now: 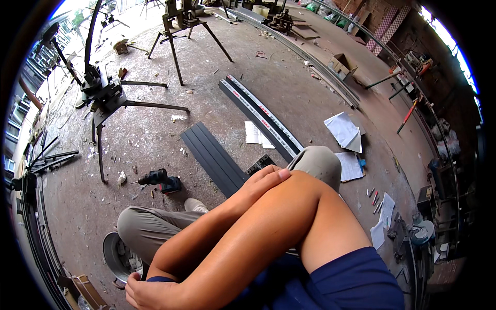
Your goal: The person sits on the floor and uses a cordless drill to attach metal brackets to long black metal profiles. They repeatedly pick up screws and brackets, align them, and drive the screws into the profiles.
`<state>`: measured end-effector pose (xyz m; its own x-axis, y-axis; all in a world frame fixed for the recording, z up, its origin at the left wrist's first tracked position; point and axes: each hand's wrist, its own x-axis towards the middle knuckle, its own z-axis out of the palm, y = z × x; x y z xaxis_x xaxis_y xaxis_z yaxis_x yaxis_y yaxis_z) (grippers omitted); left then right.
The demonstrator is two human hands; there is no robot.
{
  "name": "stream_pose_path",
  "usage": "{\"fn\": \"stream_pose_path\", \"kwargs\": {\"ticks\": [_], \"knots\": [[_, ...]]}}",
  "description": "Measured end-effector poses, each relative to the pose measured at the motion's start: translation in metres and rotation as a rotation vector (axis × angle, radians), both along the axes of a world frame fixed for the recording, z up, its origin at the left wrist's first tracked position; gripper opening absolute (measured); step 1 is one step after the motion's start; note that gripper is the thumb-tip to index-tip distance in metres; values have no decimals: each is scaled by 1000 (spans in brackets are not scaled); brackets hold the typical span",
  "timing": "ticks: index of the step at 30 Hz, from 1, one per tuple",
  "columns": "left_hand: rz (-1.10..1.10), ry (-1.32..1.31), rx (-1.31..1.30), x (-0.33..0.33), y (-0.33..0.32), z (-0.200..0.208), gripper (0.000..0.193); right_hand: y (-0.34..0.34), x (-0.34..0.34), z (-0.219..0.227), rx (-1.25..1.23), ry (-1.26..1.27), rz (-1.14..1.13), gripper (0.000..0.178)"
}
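Presently, left fingers [276, 177] lie loosely spread over the right elbow [306, 187]; right fingers [133, 290] curl by the left elbow [163, 264], closure unclear. No tool held. Likely a pause; reaching anything calls for uncrossing. On the stained concrete floor [206, 106] ahead: one ribbed dark-grey metal slab [214, 160], two long dark profiles with white-red strips [257, 117]. Leftward, one black cordless drill [153, 177].
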<state>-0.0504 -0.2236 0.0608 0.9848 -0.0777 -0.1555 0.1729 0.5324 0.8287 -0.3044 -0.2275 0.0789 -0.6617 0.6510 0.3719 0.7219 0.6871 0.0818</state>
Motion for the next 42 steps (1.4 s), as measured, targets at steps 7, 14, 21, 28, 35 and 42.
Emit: {"fn": "stream_pose_path", "kwargs": {"ticks": [7,14,21,28,35,42], "knots": [[-11,4,-396,-6,-13,-7,45,-1,-12,-17,75,42,25,40],[127,-4,-31,-19,-1,7,37,-30,127,54,143,-44,74,26],[694,16,529,-111,91,-16,12,20,376,84,-84,39,-389,37],[1239,264,1274,-262,171,-44,23,-95,677,-40,-311,96,-1370,39],[1119,450,1402,-290,141,-84,41,-171,748,-247,-695,393,-1796,47],[1057,576,1356,-258,161,-75,42,-178,721,-359,-801,430,-1919,65]]}}
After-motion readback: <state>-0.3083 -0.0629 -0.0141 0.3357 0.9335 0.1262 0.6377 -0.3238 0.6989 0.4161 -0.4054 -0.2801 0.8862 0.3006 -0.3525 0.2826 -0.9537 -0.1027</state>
